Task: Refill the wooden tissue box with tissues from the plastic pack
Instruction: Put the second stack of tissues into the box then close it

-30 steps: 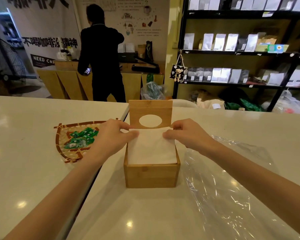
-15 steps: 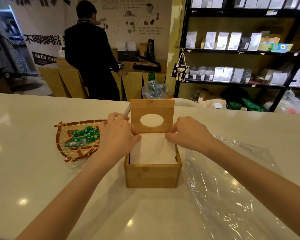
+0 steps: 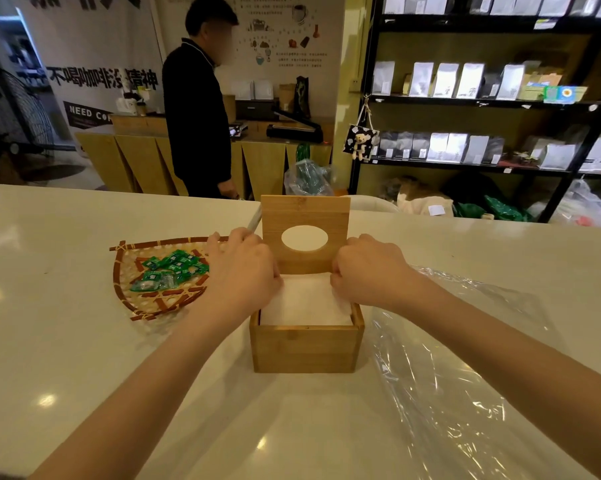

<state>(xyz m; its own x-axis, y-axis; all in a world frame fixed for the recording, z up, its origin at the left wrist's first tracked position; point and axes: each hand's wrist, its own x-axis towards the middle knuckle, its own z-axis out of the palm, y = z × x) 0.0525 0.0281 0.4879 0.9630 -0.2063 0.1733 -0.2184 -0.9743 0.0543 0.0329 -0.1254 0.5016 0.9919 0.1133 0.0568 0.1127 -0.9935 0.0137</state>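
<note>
The wooden tissue box (image 3: 306, 348) stands in the middle of the white counter, its hinged lid (image 3: 304, 216) with an oval hole raised upright at the back. A white stack of tissues (image 3: 304, 303) fills the box, sunk just below the rim. My left hand (image 3: 241, 275) presses fingers down at the stack's left rear edge. My right hand (image 3: 368, 271) presses down at the right rear edge, fingers curled into the box; a tissue corner bulges under it. The empty clear plastic pack (image 3: 458, 375) lies flat to the right of the box.
A woven bamboo tray (image 3: 153, 299) with several green wrapped candies sits left of the box, close to my left hand. A person in black (image 3: 196, 123) stands behind the counter. Dark shelves (image 3: 482, 102) with bags fill the back right.
The tissue stack has gone from sitting above the rim to down inside the box. Both hands followed it downward, fingers curling in. The person behind turned sideways.
</note>
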